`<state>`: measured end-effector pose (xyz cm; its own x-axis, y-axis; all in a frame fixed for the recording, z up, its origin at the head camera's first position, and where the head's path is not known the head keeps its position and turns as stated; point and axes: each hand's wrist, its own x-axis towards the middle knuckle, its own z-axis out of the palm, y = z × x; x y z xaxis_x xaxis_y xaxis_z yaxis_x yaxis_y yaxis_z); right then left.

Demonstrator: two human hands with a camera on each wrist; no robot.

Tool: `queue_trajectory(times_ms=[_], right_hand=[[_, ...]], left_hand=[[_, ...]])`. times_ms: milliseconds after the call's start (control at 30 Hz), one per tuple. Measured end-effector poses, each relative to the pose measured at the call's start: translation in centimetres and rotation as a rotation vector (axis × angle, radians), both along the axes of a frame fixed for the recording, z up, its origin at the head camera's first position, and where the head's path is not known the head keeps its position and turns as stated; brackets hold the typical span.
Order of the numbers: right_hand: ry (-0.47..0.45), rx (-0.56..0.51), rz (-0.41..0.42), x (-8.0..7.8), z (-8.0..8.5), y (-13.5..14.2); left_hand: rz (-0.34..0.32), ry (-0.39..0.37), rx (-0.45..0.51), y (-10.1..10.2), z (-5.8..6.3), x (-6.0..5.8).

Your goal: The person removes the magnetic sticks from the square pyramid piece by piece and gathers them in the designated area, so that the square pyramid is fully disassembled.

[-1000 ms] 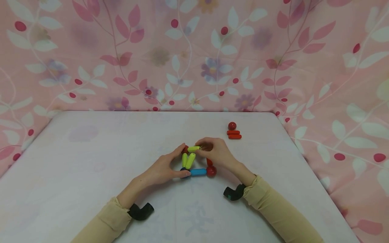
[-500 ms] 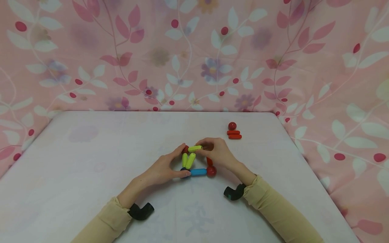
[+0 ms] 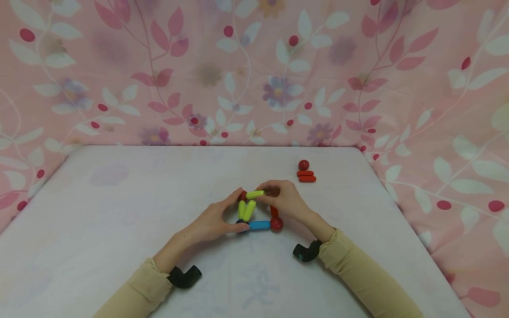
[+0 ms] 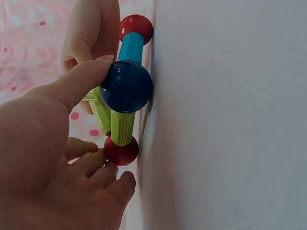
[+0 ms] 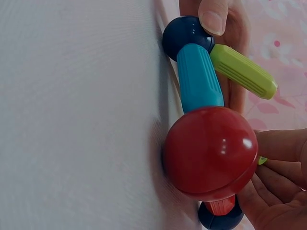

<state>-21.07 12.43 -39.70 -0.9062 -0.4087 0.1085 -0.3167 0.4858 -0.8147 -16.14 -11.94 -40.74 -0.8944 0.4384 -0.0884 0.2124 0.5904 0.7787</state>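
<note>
On the white table, a frame of magnetic rods and balls lies between both hands. My left hand grips its left side, the thumb on a dark blue ball and the fingers at a red ball. A blue rod joins the dark blue ball to a larger red ball. One yellow-green rod slants up from the dark blue ball. My right hand pinches another yellow-green rod at the far side. It partly hides a red rod and a second dark blue ball.
Farther back on the right lie a loose red ball and two red rods. Black curved pieces sit at both wrists. A pink floral cloth hangs behind the table.
The yellow-green rod in my right hand's pinch has shifted very slightly to the right since one second ago. Both hands otherwise stay in place.
</note>
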Motion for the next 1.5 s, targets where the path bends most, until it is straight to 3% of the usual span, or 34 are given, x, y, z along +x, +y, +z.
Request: queue_trajectory(times_ms=[500,800,1233,1500], right_hand=[[-0.027,-0.017,-0.022,-0.4,0.2,0.6],[-0.089,-0.039,-0.051,-0.5,0.3,1.7],[-0.115,-0.095,-0.132,-1.1,0.8,6.0],[-0.241,-0.141,-0.212,-2.5,0.9,9.3]], left_hand=[[0.002,-0.007,0.005,0.0,-0.1,-0.1],[0.004,-0.005,0.001,0.0,-0.1,0.1],[0.011,-0.014,-0.015,0.1,-0.1,0.1],[0.011,-0.008,-0.01,0.2,-0.2,0.0]])
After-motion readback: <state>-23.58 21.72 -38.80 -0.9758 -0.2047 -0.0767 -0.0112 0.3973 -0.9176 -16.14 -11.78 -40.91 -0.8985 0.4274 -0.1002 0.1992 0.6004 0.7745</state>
